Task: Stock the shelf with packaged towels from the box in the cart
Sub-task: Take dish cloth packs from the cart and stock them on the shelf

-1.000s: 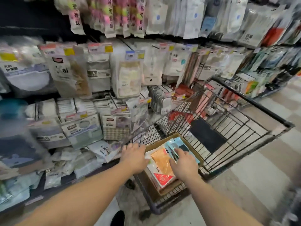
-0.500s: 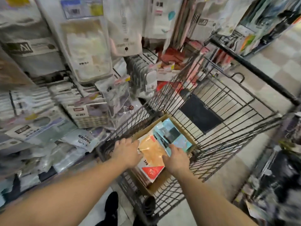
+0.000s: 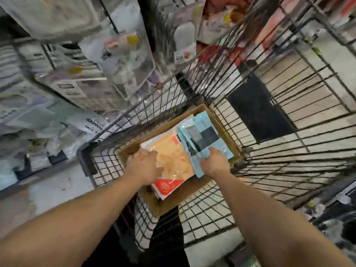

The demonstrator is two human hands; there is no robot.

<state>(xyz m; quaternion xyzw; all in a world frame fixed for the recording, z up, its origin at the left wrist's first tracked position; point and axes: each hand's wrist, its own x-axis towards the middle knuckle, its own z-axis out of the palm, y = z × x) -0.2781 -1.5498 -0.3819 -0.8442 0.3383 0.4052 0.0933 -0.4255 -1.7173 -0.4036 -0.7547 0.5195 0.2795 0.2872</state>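
You are reaching both bare forearms down into the cart (image 3: 289,116). Your left hand (image 3: 143,163) is lying on the left edge of the orange pack (image 3: 173,160), knuckles up, fingers curling over that edge toward the box wall; whether they are actually gripping it you cannot tell from here. Your right hand (image 3: 214,160) is clamping the near end of the blue packs (image 3: 204,135), fingers wrapped over the top and the thumb hidden beneath.

The orange pack is lying flat in the box (image 3: 225,130), its long axis running from the near-right corner, where a red label is showing, up toward the far-left. The blue packs are lying just beside it on the right, overlapping its edge, their long axis running away from you and leaning slightly left; a dark panel is showing through the top one.

The box is sitting open in the near-left corner of the wire cart, touching its mesh floor. A black panel (image 3: 258,110) is lying on the cart's far side. To the left, the shelf (image 3: 63,89) is crowding with blurred white and clear packages, one reading "HANGER" (image 3: 94,125). Pale tiled floor (image 3: 57,182) is showing beneath, and your dark trouser leg (image 3: 165,237) is standing under the cart's near edge.
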